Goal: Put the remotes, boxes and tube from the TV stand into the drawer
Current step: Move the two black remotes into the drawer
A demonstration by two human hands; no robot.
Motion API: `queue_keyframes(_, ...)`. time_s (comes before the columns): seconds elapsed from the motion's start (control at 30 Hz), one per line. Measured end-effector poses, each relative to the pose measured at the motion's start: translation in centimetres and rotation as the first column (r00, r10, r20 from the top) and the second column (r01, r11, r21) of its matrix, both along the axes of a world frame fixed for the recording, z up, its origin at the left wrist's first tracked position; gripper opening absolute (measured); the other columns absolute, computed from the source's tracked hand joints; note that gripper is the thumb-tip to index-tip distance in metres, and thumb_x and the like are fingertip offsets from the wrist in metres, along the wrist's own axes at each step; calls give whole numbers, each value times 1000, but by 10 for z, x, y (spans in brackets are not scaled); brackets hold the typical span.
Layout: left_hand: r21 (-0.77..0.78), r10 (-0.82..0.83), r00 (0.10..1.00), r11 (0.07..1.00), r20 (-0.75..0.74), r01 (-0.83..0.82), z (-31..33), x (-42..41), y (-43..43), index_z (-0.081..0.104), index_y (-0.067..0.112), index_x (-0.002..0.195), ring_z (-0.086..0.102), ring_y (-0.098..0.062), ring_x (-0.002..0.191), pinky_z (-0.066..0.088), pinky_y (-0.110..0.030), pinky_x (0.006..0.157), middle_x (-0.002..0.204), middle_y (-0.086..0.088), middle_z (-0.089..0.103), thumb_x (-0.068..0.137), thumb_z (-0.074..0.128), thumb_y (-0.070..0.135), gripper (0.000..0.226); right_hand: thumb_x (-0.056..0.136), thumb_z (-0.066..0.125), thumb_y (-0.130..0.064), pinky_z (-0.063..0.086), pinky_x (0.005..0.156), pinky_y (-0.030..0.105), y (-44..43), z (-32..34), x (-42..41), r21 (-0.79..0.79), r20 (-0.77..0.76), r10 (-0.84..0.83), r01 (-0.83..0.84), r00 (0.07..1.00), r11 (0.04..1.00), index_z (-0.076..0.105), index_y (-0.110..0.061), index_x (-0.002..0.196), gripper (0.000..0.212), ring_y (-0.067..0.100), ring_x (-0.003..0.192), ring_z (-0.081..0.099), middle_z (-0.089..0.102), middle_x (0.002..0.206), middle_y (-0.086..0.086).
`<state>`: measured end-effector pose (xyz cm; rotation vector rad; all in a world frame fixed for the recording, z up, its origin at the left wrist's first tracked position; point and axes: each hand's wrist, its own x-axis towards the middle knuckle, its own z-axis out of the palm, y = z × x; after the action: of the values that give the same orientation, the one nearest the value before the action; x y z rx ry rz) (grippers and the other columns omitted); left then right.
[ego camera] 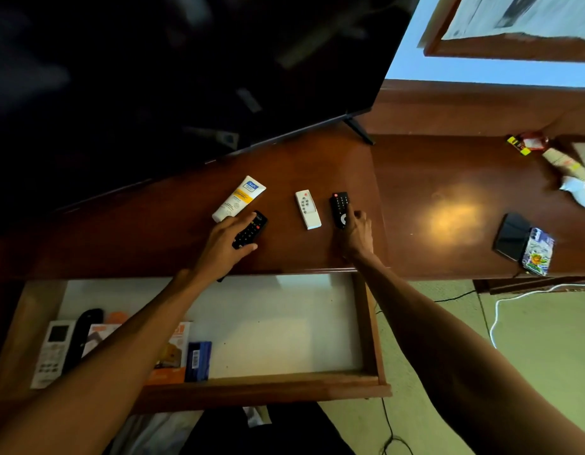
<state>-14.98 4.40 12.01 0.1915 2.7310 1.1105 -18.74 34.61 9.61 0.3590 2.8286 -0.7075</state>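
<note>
On the wooden TV stand [186, 224] lie a white and yellow tube [240, 198], a small white remote [307, 209] and two black remotes. My left hand [223, 241] closes around the left black remote [251, 229], just below the tube. My right hand [355, 236] has its fingers on the lower end of the right black remote [339, 208]. The open drawer [371, 323] below holds a white remote [53, 351], a black remote [82, 333], an orange box [174, 351] and a blue box [198, 361] at its left end, partly hidden by my left arm.
A large dark TV [153, 77] leans over the back of the stand. At the far right lie a black phone [511, 236], a patterned case [539, 251], bottles and small packets [547, 152]. Cables [494, 310] trail on the floor.
</note>
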Motion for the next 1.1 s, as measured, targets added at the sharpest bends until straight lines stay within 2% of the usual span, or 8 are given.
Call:
queue_keyframes(0.13, 36, 11, 998, 999, -65, -9, 11, 11, 1, 42, 16, 146, 46, -27, 129, 50, -40, 100, 137, -13, 48, 83, 75, 25, 71, 89, 58, -9, 47, 92, 53, -6, 0, 23, -58, -121, -26, 20, 992, 998, 33, -12, 146, 62, 42, 114, 46, 47, 130, 25)
queue_keyframes(0.27, 67, -7, 995, 998, -96, 14, 20, 27, -5, 43, 16, 146, 47, -23, 125, 45, -28, 95, 136, -13, 48, 84, 74, 27, 70, 88, 65, -20, 48, 90, 49, -24, 12, 61, -107, -255, -64, 37, 965, 994, 32, -11, 148, 69, 37, 112, 49, 49, 130, 22)
queue_keyframes(0.4, 99, -108, 988, 988, -110, 119, 15, 54, -20, 46, 16, 144, 56, -17, 109, 52, -34, 95, 119, -6, 56, 84, 74, 32, 69, 80, 67, -22, 52, 80, 46, -56, 23, 97, -177, -348, -64, 1, 935, 984, 38, -9, 145, 72, 38, 99, 58, 53, 118, 20)
queue_keyframes(0.57, 35, -176, 980, 983, -88, 180, -5, 100, -48, 32, 29, 151, 58, -18, 103, 53, -34, 85, 118, -3, 54, 86, 71, 37, 76, 75, 77, -24, 53, 80, 37, -109, 26, 149, -254, -351, -4, -92, 936, 963, 47, -9, 140, 73, 29, 99, 61, 58, 118, 13)
queue_keyframes(0.63, -7, -197, 977, 980, -85, 197, -15, 118, -61, 29, 31, 152, 58, -19, 107, 53, -34, 86, 125, -3, 53, 87, 69, 39, 77, 74, 79, -26, 51, 82, 29, -125, 22, 170, -265, -322, 63, -154, 945, 952, 52, -11, 137, 71, 25, 102, 62, 60, 121, 9)
queue_keyframes(0.7, -22, -209, 976, 978, -62, 208, -27, 135, -72, 27, 29, 152, 58, -19, 109, 54, -34, 89, 125, -3, 52, 88, 67, 39, 76, 73, 80, -26, 54, 83, 30, -136, 14, 188, -260, -275, 137, -211, 952, 942, 53, -13, 136, 70, 25, 103, 64, 62, 123, 8)
queue_keyframes(0.93, -76, -44, 992, 996, 119, 53, -64, 168, -91, 24, 35, 152, 60, -20, 92, 51, -30, 71, 110, -3, 49, 87, 67, 35, 78, 70, 81, -28, 57, 76, 39, -139, -22, 217, -206, -42, 270, -273, 962, 940, 55, -20, 133, 68, 27, 97, 67, 66, 119, 3)
queue_keyframes(1.1, -28, 86, 976, 996, 201, -83, -82, 157, -63, 31, 33, 148, 56, -18, 99, 49, -25, 72, 120, -10, 52, 85, 71, 35, 74, 70, 82, -25, 53, 75, 36, -138, -57, 205, -182, 125, 173, -149, 977, 972, 57, -20, 128, 64, 30, 96, 66, 66, 115, 7)
